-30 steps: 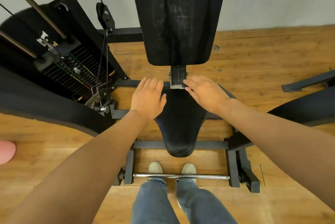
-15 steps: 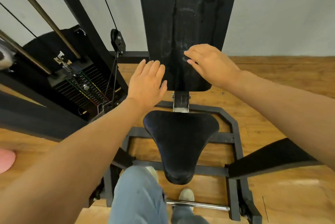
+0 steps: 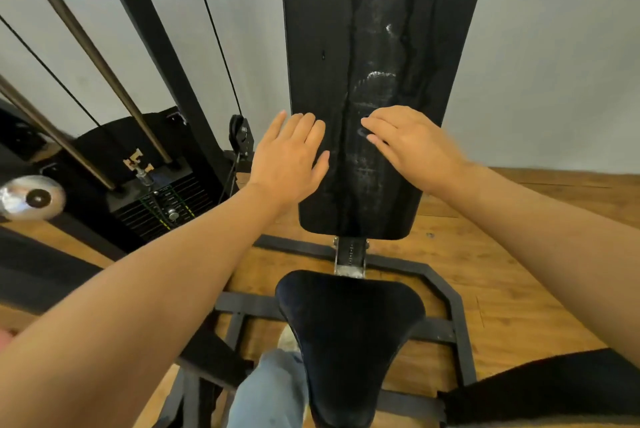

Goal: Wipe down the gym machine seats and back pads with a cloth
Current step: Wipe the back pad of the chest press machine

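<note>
A tall black back pad [image 3: 381,46] rises at the centre, streaked with whitish smears. Below it sits the black seat [image 3: 349,334] on a dark metal frame. My left hand [image 3: 289,161] is flat with straight fingers at the pad's lower left edge. My right hand [image 3: 412,143] lies over the pad's lower middle, fingers extended and pointing left. Neither hand holds anything, and no cloth is in view.
A weight stack [image 3: 156,209] with guide rods and cables stands at the left. A round metal end [image 3: 29,199] shows at the far left. Black padded arms [image 3: 540,393] flank the seat. My jeans leg [image 3: 270,393] is beside the seat, on wooden floor [image 3: 519,254].
Both hands have risen from the seat's rear edge to the lower back pad. The view has tilted up and closer to the machine.
</note>
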`<state>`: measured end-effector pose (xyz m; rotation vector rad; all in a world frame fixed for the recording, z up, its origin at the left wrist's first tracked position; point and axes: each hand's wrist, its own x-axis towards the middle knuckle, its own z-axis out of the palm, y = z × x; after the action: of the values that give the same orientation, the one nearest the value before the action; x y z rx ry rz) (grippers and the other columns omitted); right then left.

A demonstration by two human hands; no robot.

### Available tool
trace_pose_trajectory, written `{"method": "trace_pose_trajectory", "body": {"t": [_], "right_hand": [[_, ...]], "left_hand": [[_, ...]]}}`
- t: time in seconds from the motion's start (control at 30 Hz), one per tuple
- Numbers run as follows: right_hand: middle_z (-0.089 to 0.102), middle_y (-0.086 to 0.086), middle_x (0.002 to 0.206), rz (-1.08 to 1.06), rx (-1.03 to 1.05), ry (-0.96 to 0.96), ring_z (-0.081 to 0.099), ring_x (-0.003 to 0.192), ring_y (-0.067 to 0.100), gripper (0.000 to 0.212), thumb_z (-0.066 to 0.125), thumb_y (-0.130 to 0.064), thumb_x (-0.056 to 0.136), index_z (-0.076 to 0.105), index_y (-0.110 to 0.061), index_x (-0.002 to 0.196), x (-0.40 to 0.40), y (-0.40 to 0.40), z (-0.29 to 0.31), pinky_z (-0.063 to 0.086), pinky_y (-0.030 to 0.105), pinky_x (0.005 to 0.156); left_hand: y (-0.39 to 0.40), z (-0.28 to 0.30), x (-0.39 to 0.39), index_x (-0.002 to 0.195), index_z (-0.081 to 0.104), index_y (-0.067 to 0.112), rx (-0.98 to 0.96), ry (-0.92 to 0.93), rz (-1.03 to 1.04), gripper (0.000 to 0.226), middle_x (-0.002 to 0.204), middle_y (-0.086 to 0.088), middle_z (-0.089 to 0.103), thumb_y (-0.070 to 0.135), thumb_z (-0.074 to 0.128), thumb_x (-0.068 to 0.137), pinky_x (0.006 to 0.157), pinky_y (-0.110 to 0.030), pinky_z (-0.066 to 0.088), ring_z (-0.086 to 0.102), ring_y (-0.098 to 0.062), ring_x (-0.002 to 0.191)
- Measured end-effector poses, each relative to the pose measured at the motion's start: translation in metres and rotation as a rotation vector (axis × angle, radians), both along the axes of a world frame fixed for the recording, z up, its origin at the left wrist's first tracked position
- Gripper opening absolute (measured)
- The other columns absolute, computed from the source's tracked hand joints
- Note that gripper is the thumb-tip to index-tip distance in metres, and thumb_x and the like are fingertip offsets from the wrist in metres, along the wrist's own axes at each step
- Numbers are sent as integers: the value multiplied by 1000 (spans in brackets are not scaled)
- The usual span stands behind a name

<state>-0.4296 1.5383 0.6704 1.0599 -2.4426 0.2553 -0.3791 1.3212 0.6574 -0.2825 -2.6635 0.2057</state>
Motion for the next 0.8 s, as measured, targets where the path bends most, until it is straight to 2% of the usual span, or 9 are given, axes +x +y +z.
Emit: {"method": "trace_pose_trajectory", "body": {"t": [0.1,0.3,0.4,0.57,0.8], "right_hand": [[67,18,115,37,-14,91,64,106,35,29,61,-12,94,64,0,121,-14,-4,18,49,43,96],[68,17,113,63,-3,208,65,103,34,28,61,-11,94,65,0,120,-39,-13,59,51,44,92],[68,17,112,71,-4,254,65,102,35,28,58,-12,95,65,0,120,-52,-17,80,51,44,92],[67,17,112,71,1,316,65,102,34,40,40,-23,98,65,0,119,-70,-22,114,51,43,91],[68,16,111,96,-12,491,65,100,32,38,41,-22,97,66,0,117,-102,-22,158,51,41,90]], "left_hand": [[-3,12,-14,132,53,7,18,35,-19,46,133,-13,57,35,51,96,116,-47,30,51,-30,126],[-11,46,-44,142,42,9,52,78,-18,52,138,-10,53,38,45,99,118,-45,26,48,-28,130],[-14,63,-59,140,45,8,51,118,-37,51,137,-11,54,38,46,99,117,-45,28,49,-29,129],[-12,89,-86,135,49,7,73,198,-62,47,132,-13,58,34,52,97,114,-47,31,53,-31,124],[-14,126,-121,133,50,4,89,347,-119,47,137,-16,54,31,54,95,115,-48,31,49,-32,128]]}}
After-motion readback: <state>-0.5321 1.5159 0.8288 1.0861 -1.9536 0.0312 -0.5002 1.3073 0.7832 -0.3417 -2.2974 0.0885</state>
